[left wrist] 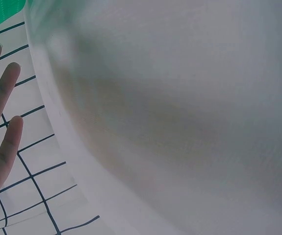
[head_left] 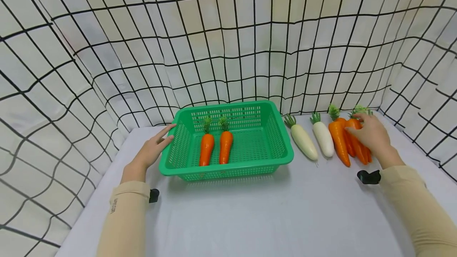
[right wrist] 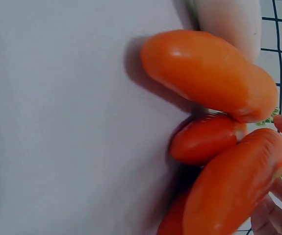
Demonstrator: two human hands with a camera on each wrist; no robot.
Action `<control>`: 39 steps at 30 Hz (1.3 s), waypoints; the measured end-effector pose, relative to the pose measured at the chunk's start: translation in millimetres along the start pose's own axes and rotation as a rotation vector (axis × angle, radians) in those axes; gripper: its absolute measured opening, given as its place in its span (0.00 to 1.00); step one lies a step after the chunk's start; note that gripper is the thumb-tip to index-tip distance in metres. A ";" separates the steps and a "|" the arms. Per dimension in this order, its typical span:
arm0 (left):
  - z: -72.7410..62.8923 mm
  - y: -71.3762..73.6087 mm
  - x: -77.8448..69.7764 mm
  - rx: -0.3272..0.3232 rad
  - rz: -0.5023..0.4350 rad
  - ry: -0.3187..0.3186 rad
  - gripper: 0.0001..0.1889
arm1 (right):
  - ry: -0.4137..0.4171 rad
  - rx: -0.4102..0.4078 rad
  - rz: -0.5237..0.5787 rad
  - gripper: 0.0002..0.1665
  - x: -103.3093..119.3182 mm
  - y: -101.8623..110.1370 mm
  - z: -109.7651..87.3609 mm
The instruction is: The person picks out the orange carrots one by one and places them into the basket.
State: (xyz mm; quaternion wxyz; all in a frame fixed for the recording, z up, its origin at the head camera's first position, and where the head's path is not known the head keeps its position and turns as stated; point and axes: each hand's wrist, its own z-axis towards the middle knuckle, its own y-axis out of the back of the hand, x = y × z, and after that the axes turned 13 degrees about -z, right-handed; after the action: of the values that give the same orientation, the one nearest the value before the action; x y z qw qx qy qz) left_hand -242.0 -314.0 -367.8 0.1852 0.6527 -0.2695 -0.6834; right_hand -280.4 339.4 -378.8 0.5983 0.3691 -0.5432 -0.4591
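Observation:
My left hand [head_left: 148,154] is at the left side of a green plastic basket [head_left: 228,168], its extended fingertips touching the rim. The left wrist view shows those fingers [left wrist: 1,98] spread, with a bit of the basket in the corner. Inside the basket lie two orange carrots, a left carrot [head_left: 206,148] and a right carrot [head_left: 225,146], both with green tops. Over at the right, my right hand [head_left: 373,132] grips the leafy end of a carrot [right wrist: 236,183], thumb on one side and fingers on the other. Several more carrots lie against it, including a nearby carrot [right wrist: 204,71].
Two white radishes, one long [head_left: 303,142] and one shorter [head_left: 323,140], lie between the basket and the carrot pile. A white cloth covers the table [head_left: 250,213]. Black netting [head_left: 246,43] over white fabric walls in the back and both sides.

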 end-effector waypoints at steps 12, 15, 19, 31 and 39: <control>1.5 -1.0 4.0 -0.015 -0.010 0.009 0.35 | -0.022 0.080 -0.055 0.44 0.1 -1.0 2.1; 1.2 -1.0 3.1 -0.017 -0.013 0.014 0.35 | -0.018 0.106 -0.078 0.48 -0.1 0.1 0.4; 0.9 -1.0 1.9 -0.021 -0.016 0.015 0.35 | -0.018 0.143 -0.088 0.52 -1.3 0.5 -1.4; -0.3 -0.7 -1.5 -0.019 -0.015 0.016 0.35 | 0.000 0.186 -0.078 0.50 -3.7 5.6 -4.9; -1.9 -1.1 -1.5 -0.018 -0.007 0.013 0.35 | 0.026 0.132 -0.040 0.49 3.7 22.7 -8.1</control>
State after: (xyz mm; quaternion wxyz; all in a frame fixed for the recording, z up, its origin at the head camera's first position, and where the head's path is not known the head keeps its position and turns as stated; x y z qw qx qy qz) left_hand -239.8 -312.5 -367.3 0.1903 0.6564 -0.2600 -0.6822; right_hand -269.1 342.4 -357.4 0.5703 0.4246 -0.5568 -0.4294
